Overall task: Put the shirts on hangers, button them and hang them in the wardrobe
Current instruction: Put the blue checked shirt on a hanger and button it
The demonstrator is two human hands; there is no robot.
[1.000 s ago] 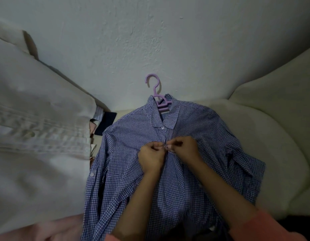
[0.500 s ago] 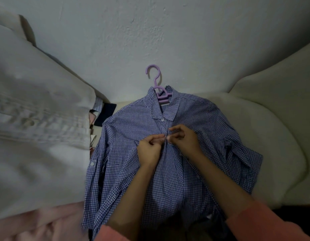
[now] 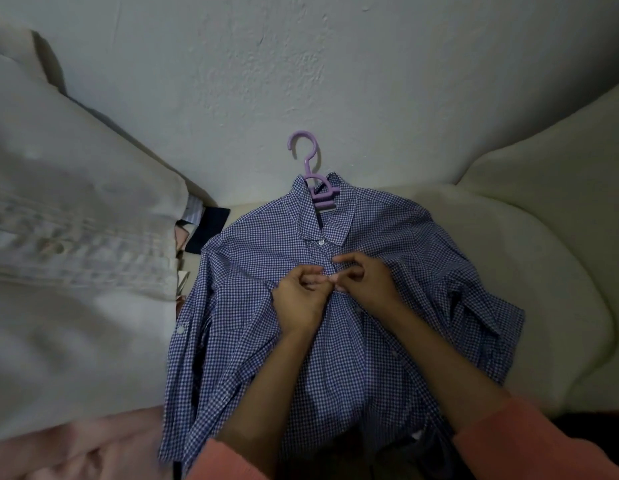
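Blue-and-white gingham makes up the shirt (image 3: 259,306), which lies face up on a cream, fleecy surface (image 3: 530,271) with its collar toward the grey wall (image 3: 336,81) and its hem toward the person. Its long axis runs from the collar at the top of the view down to the hem at the bottom, nearly straight along the view's vertical. A lilac plastic hanger (image 3: 310,161) sits inside the neck; its hook sticks out past the collar and lies on or against the wall, the open side of the hook turned to the left of the view. One white button (image 3: 321,242) just below the collar is fastened. The sleeve on the left of the view runs down alongside the body; the other sleeve is bunched in folds at the right.

Both hands meet on the front placket, a little below that button. The left hand (image 3: 299,301) has its fingers curled in, thumb and fingertips pinching the edge of the placket. The right hand (image 3: 365,280) pinches the opposite edge with thumb and fingers, its forefinger arched above. The fingertips of the two hands touch or nearly touch over the seam. Both forearms cross the lower part of the shirt, with salmon-coloured sleeves (image 3: 536,445) at the bottom edge.

To the left of the shirt lies a large pale garment (image 3: 76,254) with stitched seams, blurred. Between it and the shirt, small folded clothes show, one dark navy (image 3: 211,226). Pink cloth (image 3: 76,448) lies at the lower left.
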